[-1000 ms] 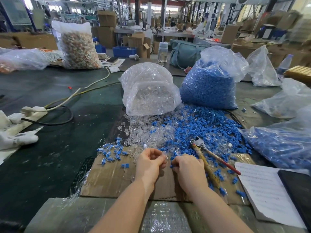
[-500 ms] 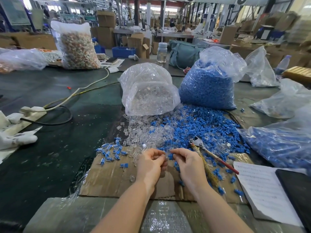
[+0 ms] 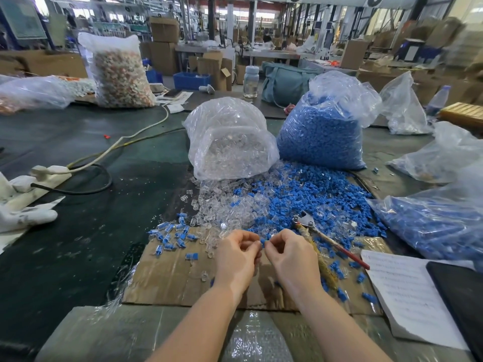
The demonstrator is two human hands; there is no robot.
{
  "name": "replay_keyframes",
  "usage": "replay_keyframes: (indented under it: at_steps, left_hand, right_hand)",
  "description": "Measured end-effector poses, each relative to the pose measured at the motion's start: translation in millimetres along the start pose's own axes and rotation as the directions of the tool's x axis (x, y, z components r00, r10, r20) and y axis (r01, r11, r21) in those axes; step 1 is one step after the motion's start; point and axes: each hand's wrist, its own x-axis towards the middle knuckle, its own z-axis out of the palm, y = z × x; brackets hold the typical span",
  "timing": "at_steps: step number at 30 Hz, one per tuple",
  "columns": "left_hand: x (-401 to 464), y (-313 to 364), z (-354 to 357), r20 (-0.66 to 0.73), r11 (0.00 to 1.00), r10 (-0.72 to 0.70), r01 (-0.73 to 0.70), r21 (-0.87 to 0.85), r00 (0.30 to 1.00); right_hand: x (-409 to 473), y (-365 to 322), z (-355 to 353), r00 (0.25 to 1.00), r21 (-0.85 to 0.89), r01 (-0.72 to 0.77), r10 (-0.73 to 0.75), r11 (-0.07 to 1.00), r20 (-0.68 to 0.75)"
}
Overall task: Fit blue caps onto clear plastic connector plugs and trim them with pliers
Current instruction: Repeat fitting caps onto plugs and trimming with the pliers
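My left hand [image 3: 237, 254] and my right hand [image 3: 290, 254] meet over the cardboard sheet [image 3: 167, 278], fingers curled, pinching a small blue cap [image 3: 262, 241] between their fingertips. Whether a clear plug is in the pinch I cannot tell. Behind them lies a heap of loose clear plugs [image 3: 222, 207] mixed into loose blue caps [image 3: 313, 197]. Capped plugs [image 3: 172, 236] are scattered on the cardboard to the left. Pliers [image 3: 308, 226] with a red handle lie just right of my right hand.
A bag of clear plugs [image 3: 230, 142] and a bag of blue caps [image 3: 324, 131] stand behind the heap. More bags sit at the right [image 3: 431, 223]. A paper sheet [image 3: 407, 296] and dark tablet [image 3: 462, 299] lie right; cables and a power strip [image 3: 49, 171] left.
Both hands have lifted slightly and closed together. The fingertips now meet on a blue cap, where a second ago they were apart over the heap's edge.
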Motion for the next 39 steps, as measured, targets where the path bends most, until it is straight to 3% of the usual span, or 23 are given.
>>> replay_keyframes:
  at_steps: [4,8,13,17,23,39]
  left_hand:
    - [-1.2,0.4,1.2,-0.007,0.986,0.094,-0.092,0.141,0.996]
    - [-1.5,1.6,-1.1,0.014,0.975,0.133,-0.133,0.176,0.991]
    - [-0.3,1.1,-4.3,0.060,0.989,-0.047,0.055,-0.138,0.997]
    - [1.4,-0.8,-5.1,0.089,0.970,-0.085,0.103,-0.220,0.992]
    - [2.6,-3.3,-3.4,0.125,0.968,-0.072,0.100,-0.231,0.990]
    - [0.4,-2.2,-2.4,0.125,0.968,-0.080,0.107,-0.226,0.989]
  right_hand:
    - [1.8,-2.1,-0.7,0.999,0.012,-0.030,0.030,0.999,0.024]
    - [2.7,-1.5,-1.6,0.998,0.079,-0.047,0.044,0.996,0.034]
    - [2.4,0.0,-6.2,0.998,0.233,-0.025,0.010,0.972,0.065]
    - [1.8,3.0,-14.7,0.996,0.297,0.010,-0.036,0.955,0.080]
    - [1.8,0.6,-19.2,0.981,0.294,0.097,-0.142,0.951,0.134]
    - [1.4,1.1,-16.9,0.975,0.246,0.175,-0.202,0.953,0.090]
